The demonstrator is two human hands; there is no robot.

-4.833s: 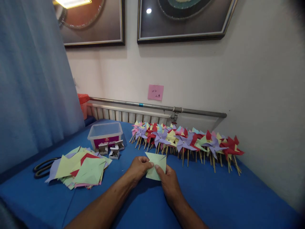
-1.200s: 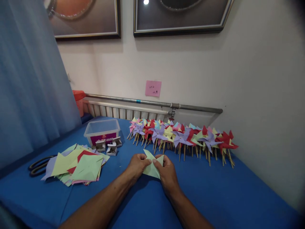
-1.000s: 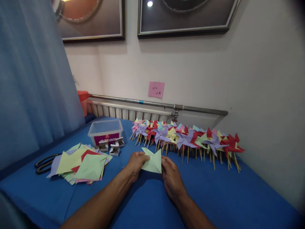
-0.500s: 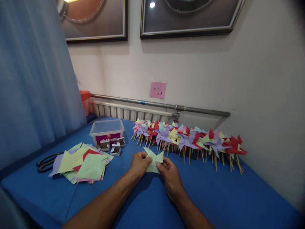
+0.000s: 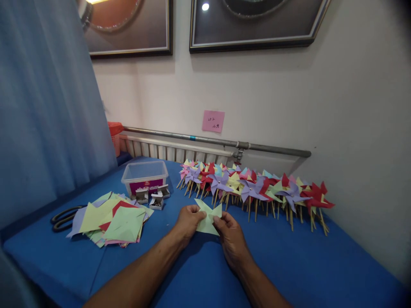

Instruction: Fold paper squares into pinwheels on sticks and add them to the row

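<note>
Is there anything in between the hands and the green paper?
No. The left hand and the right hand both pinch the green paper directly, with nothing between them. The pinwheels lie behind it, apart.

White wall point(image 5: 321, 94), two framed pictures point(image 5: 253, 21), blue curtain point(image 5: 41, 119), radiator point(image 5: 173, 152), pipe point(image 5: 218, 142).

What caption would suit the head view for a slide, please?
Both hands, left hand and right hand, fold a light green paper square beside finished paper pinwheels.

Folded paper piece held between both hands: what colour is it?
Light green folded paper piece, seen in the head view.
</note>
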